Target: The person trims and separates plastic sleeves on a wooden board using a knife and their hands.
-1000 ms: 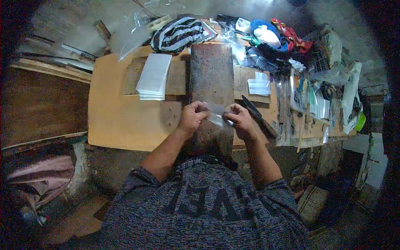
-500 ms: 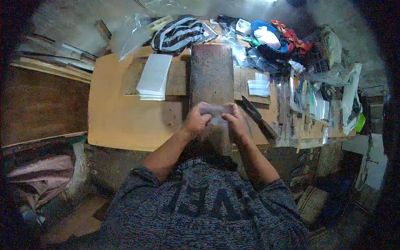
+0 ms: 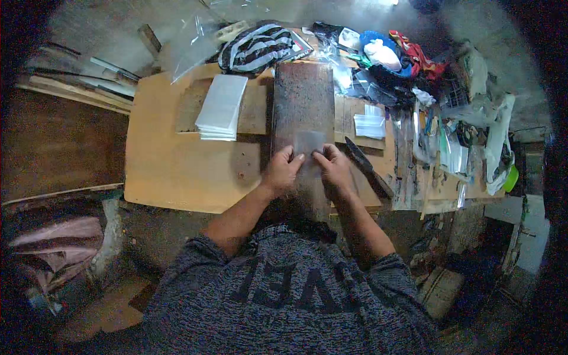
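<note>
Between my two hands is a small translucent sheet (image 3: 309,141), apparently thin plastic, above the dark wooden plank (image 3: 304,97). My left hand (image 3: 283,170) pinches its left side, thumb on the near edge. On the opposite side my right hand (image 3: 335,170) pinches it the same way. A broad-bladed knife (image 3: 368,167) lies just right of my right hand, blade pointing away from me. To the left rests a fanned stack of long whitish sheets (image 3: 222,107). A smaller pile of clear, shiny sheets (image 3: 370,124) lies right of the plank.
The plank crosses a light-brown tabletop (image 3: 177,171). Along the back sit a black-and-white striped bag (image 3: 257,48) and a heap of cloth and plastic (image 3: 384,56). Tools and plastic bags (image 3: 452,142) crowd the right side. Wood strips (image 3: 83,92) lie at far left.
The sheet, blurred and held low between my fingers before, now extends flatter beyond my fingertips, away from me. My hands have shifted only slightly. The head view has moved a little.
</note>
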Action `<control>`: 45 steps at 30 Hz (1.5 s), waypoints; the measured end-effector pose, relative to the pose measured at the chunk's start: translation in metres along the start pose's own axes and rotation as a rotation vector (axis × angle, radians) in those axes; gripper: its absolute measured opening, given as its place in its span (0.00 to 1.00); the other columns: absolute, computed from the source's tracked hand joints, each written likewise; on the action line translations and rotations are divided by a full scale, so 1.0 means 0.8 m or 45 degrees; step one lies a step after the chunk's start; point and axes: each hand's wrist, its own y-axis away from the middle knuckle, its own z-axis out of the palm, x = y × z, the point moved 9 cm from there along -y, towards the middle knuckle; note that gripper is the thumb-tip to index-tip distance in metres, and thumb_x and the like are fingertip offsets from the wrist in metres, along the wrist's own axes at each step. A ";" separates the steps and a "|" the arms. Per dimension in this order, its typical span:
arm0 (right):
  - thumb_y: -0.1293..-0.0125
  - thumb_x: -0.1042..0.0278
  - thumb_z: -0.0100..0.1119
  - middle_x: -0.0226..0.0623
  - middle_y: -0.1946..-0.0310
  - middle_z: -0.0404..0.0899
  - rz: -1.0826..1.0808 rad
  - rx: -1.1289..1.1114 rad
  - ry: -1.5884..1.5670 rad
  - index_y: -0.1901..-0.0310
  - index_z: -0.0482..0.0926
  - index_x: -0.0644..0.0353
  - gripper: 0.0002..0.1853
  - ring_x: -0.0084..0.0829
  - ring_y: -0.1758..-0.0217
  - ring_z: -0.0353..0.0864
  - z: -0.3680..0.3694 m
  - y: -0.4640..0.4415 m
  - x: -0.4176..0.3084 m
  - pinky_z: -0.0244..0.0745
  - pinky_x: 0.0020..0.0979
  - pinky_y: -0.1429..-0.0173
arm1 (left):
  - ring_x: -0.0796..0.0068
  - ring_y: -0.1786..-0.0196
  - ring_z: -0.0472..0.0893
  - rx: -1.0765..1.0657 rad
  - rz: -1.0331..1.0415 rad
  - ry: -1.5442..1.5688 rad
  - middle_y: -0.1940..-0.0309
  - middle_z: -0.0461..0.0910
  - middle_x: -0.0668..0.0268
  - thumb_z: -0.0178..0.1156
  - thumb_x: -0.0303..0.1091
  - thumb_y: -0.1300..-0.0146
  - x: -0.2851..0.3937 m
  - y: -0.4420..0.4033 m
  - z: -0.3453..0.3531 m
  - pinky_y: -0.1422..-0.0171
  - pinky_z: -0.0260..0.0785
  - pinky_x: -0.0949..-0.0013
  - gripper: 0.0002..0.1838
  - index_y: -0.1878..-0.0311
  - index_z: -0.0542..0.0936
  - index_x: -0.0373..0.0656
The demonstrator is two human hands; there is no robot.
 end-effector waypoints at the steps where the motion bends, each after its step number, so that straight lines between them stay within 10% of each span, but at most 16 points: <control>1: 0.37 0.73 0.56 0.29 0.66 0.76 -0.001 -0.001 -0.001 0.58 0.74 0.63 0.07 0.21 0.64 0.73 0.006 0.001 0.002 0.69 0.24 0.58 | 0.81 0.63 0.75 0.013 -0.004 0.091 0.69 0.78 0.69 0.52 0.29 0.34 -0.010 -0.005 0.002 0.56 0.70 0.70 0.07 0.57 0.75 0.37; 11: 0.34 0.72 0.50 0.31 0.62 0.72 -0.129 -0.029 -0.055 0.53 0.68 0.61 0.09 0.21 0.60 0.71 0.022 0.003 0.015 0.71 0.28 0.58 | 0.77 0.59 0.74 0.017 -0.016 0.003 0.61 0.76 0.67 0.49 0.30 0.32 -0.002 0.003 0.011 0.54 0.69 0.71 0.11 0.49 0.72 0.40; 17: 0.38 0.73 0.47 0.50 0.67 0.72 -0.771 0.325 1.073 0.58 0.68 0.61 0.07 0.56 0.63 0.74 -0.003 0.013 -0.116 0.72 0.47 0.62 | 0.76 0.64 0.75 0.309 0.020 -0.187 0.60 0.74 0.61 0.52 0.32 0.34 -0.017 0.008 -0.042 0.62 0.73 0.70 0.15 0.46 0.68 0.40; 37: 0.47 0.80 0.51 0.49 0.69 0.69 -0.692 0.210 1.332 0.60 0.68 0.62 0.12 0.55 0.62 0.72 0.003 -0.011 -0.080 0.68 0.47 0.62 | 0.75 0.61 0.76 0.221 -0.074 -0.028 0.60 0.74 0.61 0.54 0.34 0.34 -0.045 0.040 -0.062 0.59 0.74 0.68 0.20 0.43 0.66 0.38; 45: 0.40 0.73 0.55 0.43 0.69 0.76 -0.302 -0.442 0.780 0.58 0.71 0.63 0.09 0.39 0.65 0.74 0.019 0.003 -0.050 0.70 0.35 0.58 | 0.69 0.51 0.75 0.266 0.228 -0.575 0.48 0.74 0.58 0.62 0.35 0.41 0.048 0.027 -0.052 0.47 0.70 0.64 0.27 0.40 0.66 0.41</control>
